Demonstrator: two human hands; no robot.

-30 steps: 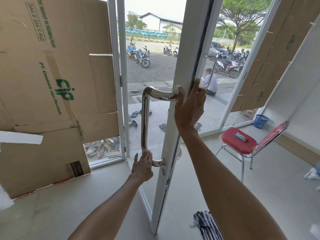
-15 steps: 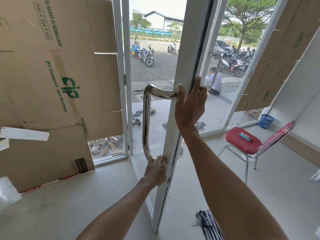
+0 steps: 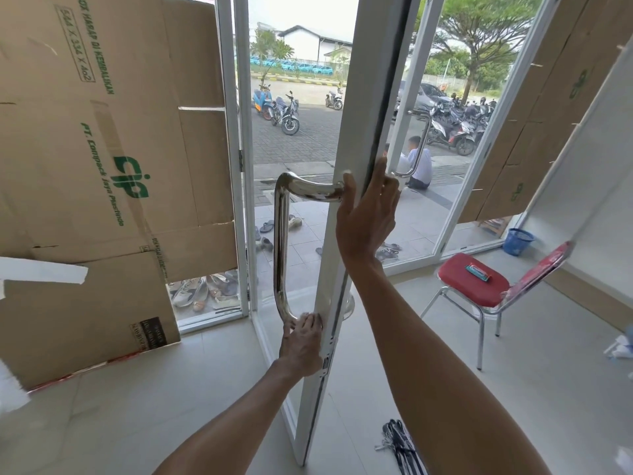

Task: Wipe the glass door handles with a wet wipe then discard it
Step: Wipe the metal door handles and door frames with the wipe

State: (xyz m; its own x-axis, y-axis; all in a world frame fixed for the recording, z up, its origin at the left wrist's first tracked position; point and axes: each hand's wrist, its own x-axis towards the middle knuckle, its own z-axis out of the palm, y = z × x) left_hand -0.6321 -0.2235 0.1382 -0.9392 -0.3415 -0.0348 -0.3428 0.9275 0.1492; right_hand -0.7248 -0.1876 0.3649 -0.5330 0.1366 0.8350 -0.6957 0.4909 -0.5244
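Head view, both forearms reaching forward to a glass door [image 3: 356, 97] that stands ajar, its edge towards the camera.

Left hand [image 3: 301, 344]: grips the lower end of the near handle [image 3: 280, 241], fingers curled over the bend where the bar turns in to the white frame. What lies under the palm cannot be told.

Right hand [image 3: 368, 214]: spread and upright, palm against the door's edge, fingers straight and pointing up along the dark seal. The thumb touches the upper arm of the near handle where it joins the frame.

Near handle: polished steel, a vertical bar with both ends bent in to the door, on the face left of the edge.

Far handle [image 3: 423, 145]: same metal, seen beyond the door's edge, its lower end just beside the right fingertips.

Left of the doorway, cardboard [image 3: 102, 149] with green print covers the glazing. Shoes [image 3: 202, 289] lie outside below its lower edge, and sandals [image 3: 274, 226] lie on the tiles behind the near handle.

Right of the door, a chair [image 3: 472, 286] with a red seat stands on the pale floor [image 3: 171, 389], a small packet [image 3: 479, 270] on its seat. A blue basket [image 3: 519, 241] sits behind it by the wall. Striped cloth [image 3: 400, 443] lies on the floor under the right forearm.

Outside, motorbikes [image 3: 284, 111] are parked on paving, and a person [image 3: 419, 162] sits on the ground.
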